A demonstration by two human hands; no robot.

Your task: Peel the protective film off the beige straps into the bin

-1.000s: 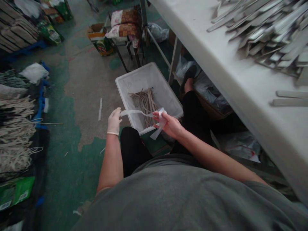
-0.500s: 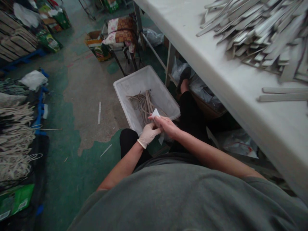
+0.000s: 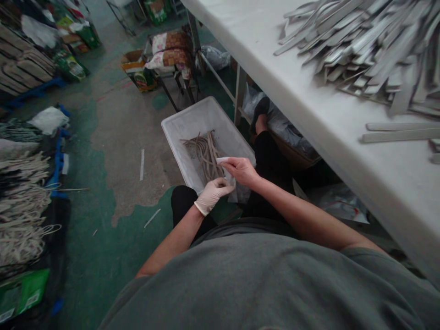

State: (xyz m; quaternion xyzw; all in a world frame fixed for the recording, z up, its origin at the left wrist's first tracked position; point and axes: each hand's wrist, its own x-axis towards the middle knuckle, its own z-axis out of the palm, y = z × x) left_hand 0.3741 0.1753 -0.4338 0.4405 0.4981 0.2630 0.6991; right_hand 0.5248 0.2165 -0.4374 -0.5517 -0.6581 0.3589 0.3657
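Note:
My right hand (image 3: 243, 172), bare, pinches a small flat white piece (image 3: 222, 160) that looks like paper or tape. Just below and to its left, my left hand (image 3: 212, 195) wears a pale glove, its fingers closed together. Whatever those fingers grip is too small and blurred to name. Both hands are above the near end of a white plastic bin (image 3: 184, 114). Inside the bin lies a loose bundle of beige cord-like strips (image 3: 203, 149).
To the right runs a white-topped table (image 3: 275, 87) with a heap of flat grey strips (image 3: 360, 50). A cushioned chair (image 3: 173, 50) and a cardboard box (image 3: 137, 71) stand beyond the bin. Bundled cords (image 3: 24, 197) lie on the left. Plastic-wrapped goods (image 3: 292, 130) sit under the table.
My right hand has turned, so the white piece now points left and shows edge-on instead of as an upright triangle. The hands are slightly farther apart.

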